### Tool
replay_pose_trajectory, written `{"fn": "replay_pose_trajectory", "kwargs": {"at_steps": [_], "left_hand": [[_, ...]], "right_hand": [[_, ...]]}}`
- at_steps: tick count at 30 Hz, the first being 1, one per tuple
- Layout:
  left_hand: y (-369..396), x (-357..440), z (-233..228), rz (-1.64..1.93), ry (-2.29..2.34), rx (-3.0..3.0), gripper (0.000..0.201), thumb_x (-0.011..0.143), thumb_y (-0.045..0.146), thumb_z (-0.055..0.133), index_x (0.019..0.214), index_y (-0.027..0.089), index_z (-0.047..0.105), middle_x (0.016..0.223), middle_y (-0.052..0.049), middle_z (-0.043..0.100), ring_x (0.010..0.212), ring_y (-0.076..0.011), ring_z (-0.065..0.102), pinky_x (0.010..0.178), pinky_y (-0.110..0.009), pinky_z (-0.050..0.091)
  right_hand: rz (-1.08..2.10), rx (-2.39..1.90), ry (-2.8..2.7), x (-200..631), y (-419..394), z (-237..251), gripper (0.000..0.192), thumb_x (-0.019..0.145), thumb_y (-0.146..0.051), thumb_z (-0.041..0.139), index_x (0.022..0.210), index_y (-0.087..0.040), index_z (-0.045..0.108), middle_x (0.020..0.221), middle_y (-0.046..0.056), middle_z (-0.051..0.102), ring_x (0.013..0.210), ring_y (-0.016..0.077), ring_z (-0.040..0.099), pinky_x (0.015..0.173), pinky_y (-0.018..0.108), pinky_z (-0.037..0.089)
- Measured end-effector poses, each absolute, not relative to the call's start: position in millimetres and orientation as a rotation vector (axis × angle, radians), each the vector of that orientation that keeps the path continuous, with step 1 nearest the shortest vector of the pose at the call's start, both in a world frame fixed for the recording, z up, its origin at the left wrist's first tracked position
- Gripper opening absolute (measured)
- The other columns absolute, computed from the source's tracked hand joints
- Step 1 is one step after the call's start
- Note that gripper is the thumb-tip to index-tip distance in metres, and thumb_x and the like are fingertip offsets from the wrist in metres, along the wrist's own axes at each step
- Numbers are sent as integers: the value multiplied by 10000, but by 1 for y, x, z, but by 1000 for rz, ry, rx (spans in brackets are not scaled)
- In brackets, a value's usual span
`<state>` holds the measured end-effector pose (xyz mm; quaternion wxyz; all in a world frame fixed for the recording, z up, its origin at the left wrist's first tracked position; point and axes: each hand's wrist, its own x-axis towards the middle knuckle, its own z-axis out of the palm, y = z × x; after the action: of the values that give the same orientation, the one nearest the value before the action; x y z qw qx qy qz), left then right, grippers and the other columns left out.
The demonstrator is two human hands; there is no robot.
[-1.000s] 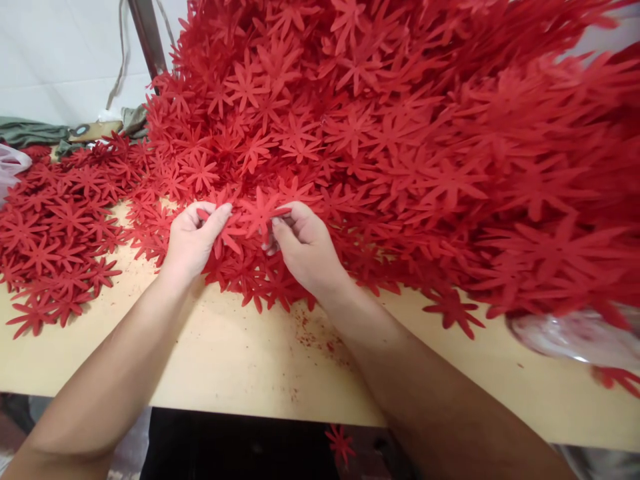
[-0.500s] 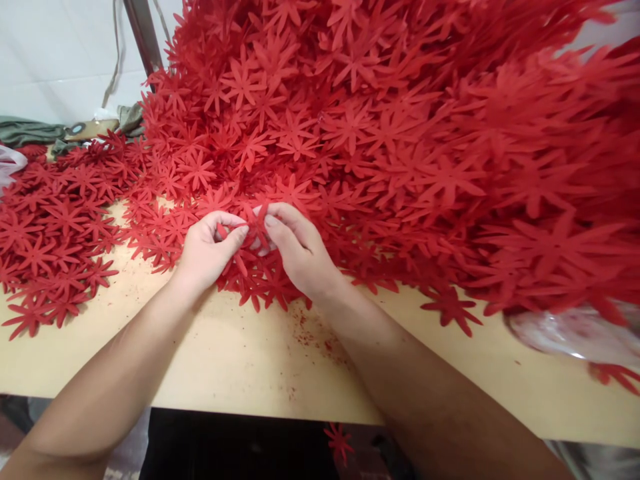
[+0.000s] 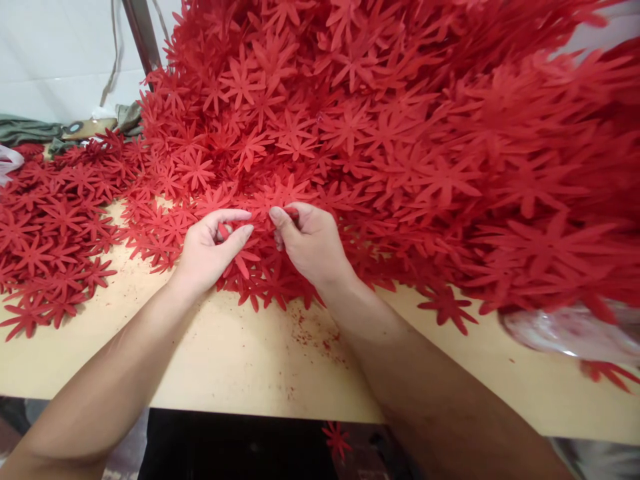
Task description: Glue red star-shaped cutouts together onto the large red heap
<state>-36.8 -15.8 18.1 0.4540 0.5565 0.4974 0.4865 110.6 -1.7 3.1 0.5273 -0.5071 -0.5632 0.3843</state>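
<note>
A huge heap of red star-shaped flower cutouts (image 3: 380, 127) rises over the far half of a pale wooden table (image 3: 240, 353). At the heap's near foot my left hand (image 3: 210, 250) pinches a red cutout between thumb and forefinger. Close beside it, my right hand (image 3: 310, 243) has thumb and fingers closed on another red cutout (image 3: 277, 197) at the edge of the heap. The two hands are a few centimetres apart, both resting on loose cutouts.
A flatter spread of the same cutouts (image 3: 50, 227) covers the table's left side. A clear plastic bag (image 3: 570, 330) lies at the right under the heap. A metal post (image 3: 140, 33) and green cloth (image 3: 30, 130) stand at the back left. One cutout (image 3: 336, 440) lies below the table edge.
Both hands have come closer together and sunk lower into the heap's foot. The cutout my right hand held up a second ago now lies flatter against the pile.
</note>
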Motion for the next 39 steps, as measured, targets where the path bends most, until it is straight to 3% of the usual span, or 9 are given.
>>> {"fn": "replay_pose_trajectory", "kwargs": {"at_steps": [3, 7, 13, 18, 25, 29, 34, 39], "left_hand": [[-17, -37, 18, 1184, 1220, 1367, 201, 708, 215, 714, 898, 156, 688, 521, 66, 414, 450, -35, 328, 430, -189, 261], [-16, -36, 16, 1168, 1172, 1321, 271, 693, 262, 734, 938, 154, 690, 536, 55, 475, 458, -42, 382, 441, -187, 310], [-14, -35, 12, 1274, 1146, 1173, 150, 620, 180, 757, 743, 149, 678, 536, 53, 555, 466, -34, 457, 464, -154, 378], [-5, -41, 14, 1432, 1093, 875, 105, 615, 145, 723, 673, 155, 636, 583, 46, 628, 507, -47, 543, 513, -153, 458], [4, -51, 21, 1491, 1152, 692, 105, 634, 144, 726, 675, 163, 632, 549, 52, 605, 483, -58, 542, 531, -179, 499], [-3, -46, 18, 1379, 1062, 910, 261, 609, 212, 779, 853, 182, 690, 678, 28, 674, 552, -75, 588, 561, -192, 513], [-11, -43, 17, 1275, 1052, 1157, 351, 638, 289, 784, 973, 223, 703, 591, 50, 601, 476, -59, 494, 498, -195, 460], [-14, -41, 18, 1165, 1086, 1304, 235, 673, 276, 757, 891, 195, 719, 509, 51, 516, 422, -39, 370, 403, -177, 303]], "right_hand": [[800, -1226, -1420, 115, 0, 2, 476, 797, -515, 574, 515, -197, 359, 457, -56, 331, 456, 54, 287, 457, 247, 229], [757, -1196, -1497, 112, -4, 2, 545, 781, -598, 543, 505, -201, 292, 474, -63, 257, 461, 45, 237, 455, 250, 204], [1010, -1016, -1571, 102, -7, -5, 400, 807, -538, 534, 632, -199, 411, 574, -43, 391, 540, 73, 375, 516, 241, 342], [1131, -923, -1520, 105, -6, -3, 193, 745, -327, 637, 760, -189, 502, 726, -13, 518, 647, 89, 490, 634, 255, 449], [1138, -986, -1380, 111, -2, 1, 173, 684, -253, 671, 762, -194, 528, 692, -23, 533, 579, 80, 494, 582, 257, 435], [1072, -1031, -1417, 111, -4, 5, 249, 720, -334, 665, 646, -190, 476, 570, -46, 443, 517, 62, 388, 504, 239, 329], [968, -1099, -1461, 114, -4, 6, 459, 771, -509, 608, 562, -204, 337, 521, -64, 274, 494, 56, 246, 470, 250, 223], [961, -1074, -1408, 115, -2, 4, 481, 793, -570, 555, 567, -205, 336, 533, -50, 304, 511, 69, 301, 500, 251, 278]]}}
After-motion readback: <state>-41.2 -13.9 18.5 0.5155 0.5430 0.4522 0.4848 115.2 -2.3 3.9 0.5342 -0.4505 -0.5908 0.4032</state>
